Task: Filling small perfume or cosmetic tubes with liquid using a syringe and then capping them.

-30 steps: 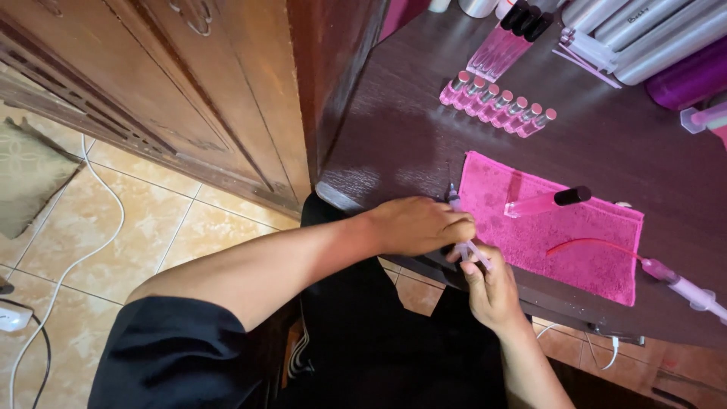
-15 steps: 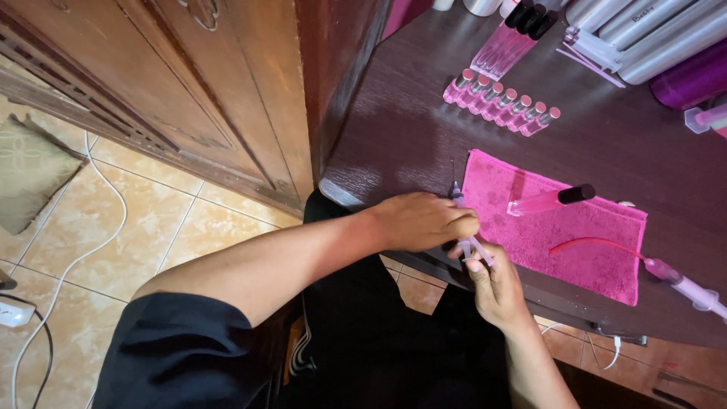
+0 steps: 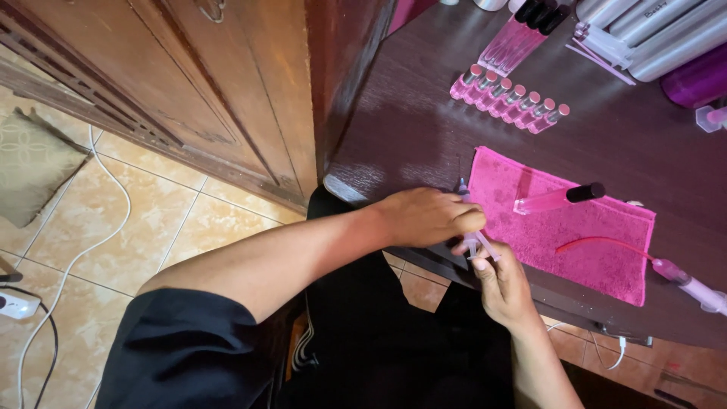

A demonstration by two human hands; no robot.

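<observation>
Two hands (image 3: 462,250) around a small, mostly hidden clear vial (image 3: 475,244).

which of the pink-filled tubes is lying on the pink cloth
The single black-capped tube, lying on its side across the pink towel. The other black-capped tubes and the row of small silver-capped vials sit on the bare dark table.

One view only, from a camera on the person's head, looking steeply down and slightly forward. It sits close above the near edge of the dark wooden table (image 3: 424,129), where both hands meet. The frame is tilted: the table fills the upper right, the tiled floor (image 3: 113,227) the lower left.
</observation>
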